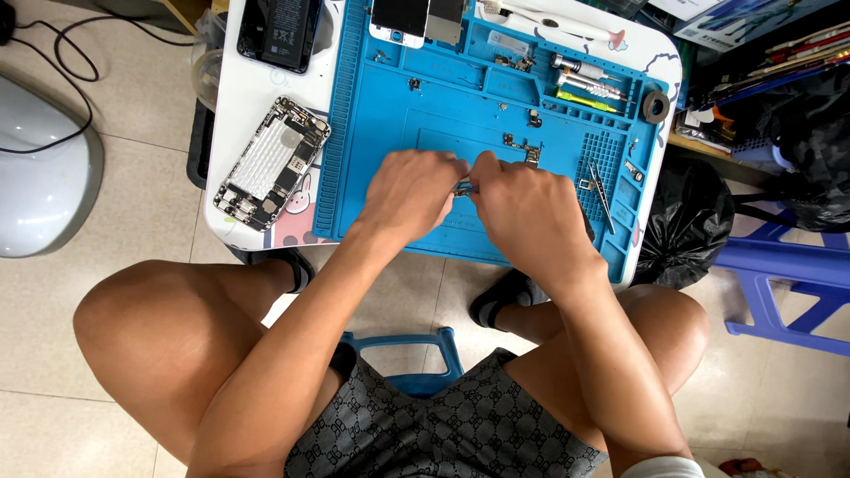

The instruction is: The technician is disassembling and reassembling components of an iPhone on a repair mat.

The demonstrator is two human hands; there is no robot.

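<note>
Both hands meet over the blue silicone repair mat [381, 115]: the left hand [409, 193] and right hand [524, 208] pinch 1 small metal phone part [466, 188] between their fingertips. Just beyond the grip lie loose connectors [522, 146]. Tweezers [600, 195] rest right of the right hand. Well left of the grip sits an opened phone chassis [271, 164]; screwdrivers [584, 84] lie farther back.
</note>
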